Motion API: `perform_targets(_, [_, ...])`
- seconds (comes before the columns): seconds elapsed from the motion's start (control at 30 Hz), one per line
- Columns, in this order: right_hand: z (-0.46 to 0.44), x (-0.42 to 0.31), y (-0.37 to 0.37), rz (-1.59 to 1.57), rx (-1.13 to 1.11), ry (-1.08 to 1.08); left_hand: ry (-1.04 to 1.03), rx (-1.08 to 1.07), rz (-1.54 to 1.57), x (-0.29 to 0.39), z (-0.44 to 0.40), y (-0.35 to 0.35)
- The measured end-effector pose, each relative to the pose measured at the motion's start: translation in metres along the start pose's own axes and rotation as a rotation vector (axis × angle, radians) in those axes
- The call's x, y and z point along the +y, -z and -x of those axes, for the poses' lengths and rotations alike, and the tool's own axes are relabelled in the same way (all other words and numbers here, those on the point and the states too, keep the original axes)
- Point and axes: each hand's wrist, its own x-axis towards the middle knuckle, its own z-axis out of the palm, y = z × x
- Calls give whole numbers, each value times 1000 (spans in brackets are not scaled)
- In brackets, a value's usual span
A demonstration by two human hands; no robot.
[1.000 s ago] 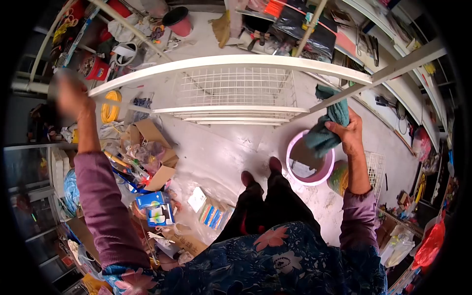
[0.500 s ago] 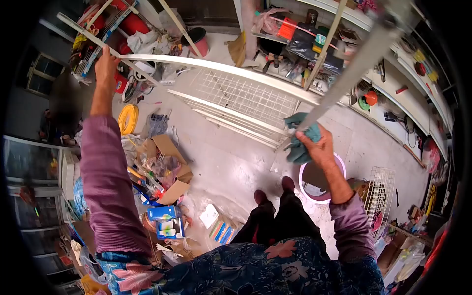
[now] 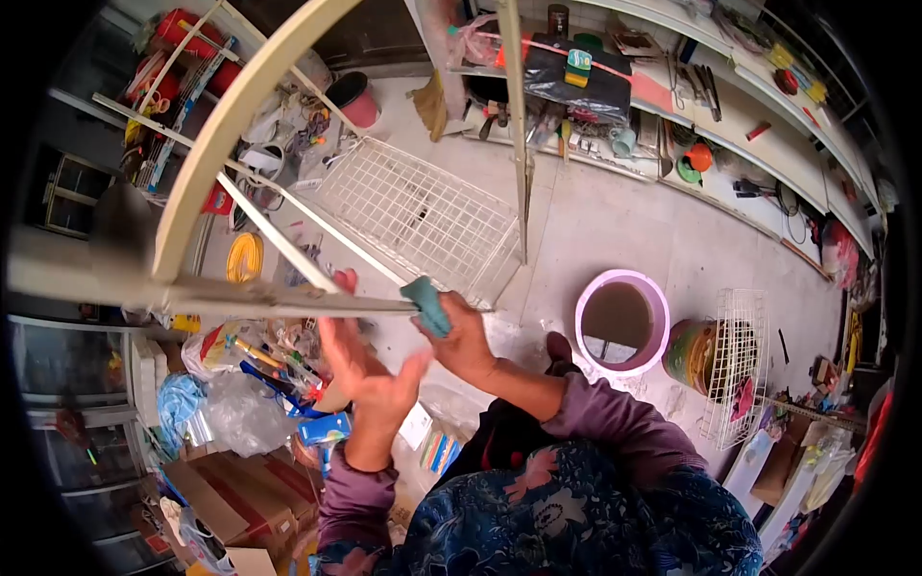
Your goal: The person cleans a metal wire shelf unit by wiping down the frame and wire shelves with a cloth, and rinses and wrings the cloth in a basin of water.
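A cream-white metal rack frame stands tilted in front of me, with one long bar running level across the left. My right hand is closed on a folded green cloth, which presses against the right end of that bar. Just below the bar, my left hand has its fingers spread and palm turned up, holding nothing. Its fingertips reach the bar; whether they touch it I cannot tell. A white wire-grid shelf lies beyond my hands, within the frame's outline.
A pink-rimmed bucket of murky water stands right of my feet, beside a loose wire rack. Cardboard boxes, plastic bags and a yellow hose coil crowd the left. Shelves of tools line the back right.
The rack frame has swung round, its curved rail now rising at the left. My left hand has let go of the far-left rail and come near my right, which has moved left with the cloth.
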Motion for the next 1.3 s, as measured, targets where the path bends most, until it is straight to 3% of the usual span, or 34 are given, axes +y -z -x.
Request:
perform_targets(0.07, [9, -4, -3, -29, -137, -60, 123, 241, -100, -2, -3, -11])
perform_targets(0.13, [12, -3, 3, -79, -271, 12, 276, 356, -140, -15, 0, 3])
perform_targets(0.23, [28, 14, 37, -61, -262, -139, 212, 341, -293, -19, 4, 25])
perform_targets(0.33, [28, 48, 79, 23, 52, -251, 253, 372, -260, -17, 4, 45])
perform_targets(0.4, [10, 61, 99, 45, 95, -275, 295, 426, -203, -21, 2, 62])
perform_targets(0.5, [-18, 55, 104, 17, 147, -136, 439, 685, 42, -27, -9, 80])
perform_targets(0.57, [-35, 45, 88, 293, -205, -72, 413, 721, 55, -46, -11, 97])
perform_targets(0.63, [-49, 39, 64, -7, -381, 13, 417, 789, 66, -61, -15, 109])
perform_targets(0.67, [-54, 38, 60, -10, -381, 11, 417, 787, 62, -64, -19, 111])
perform_targets(0.73, [-63, 37, 54, -305, -486, -393, 390, 732, 158, -66, -25, 117])
perform_targets(0.87, [-56, 48, 25, -274, -497, -288, 415, 687, 175, -88, -24, 157])
perform_targets(0.9, [-48, 40, 19, -423, -457, -313, 415, 663, 148, -92, -26, 165])
perform_targets(1.03, [-17, 33, -6, -388, -449, -343, 400, 666, 102, -113, -29, 194])
perform_targets(1.07, [-9, 33, -13, -381, -439, -304, 162, 536, -255, -128, -26, 206])
perform_targets(1.13, [5, 36, -24, -367, -428, -268, -77, 387, -594, -142, -28, 221])
perform_targets(1.2, [18, 40, -33, -342, -466, -220, 442, 657, 59, -144, -33, 235])
perform_targets(1.3, [26, 26, -38, -330, -412, -191, 399, 629, 21, -141, -50, 215])
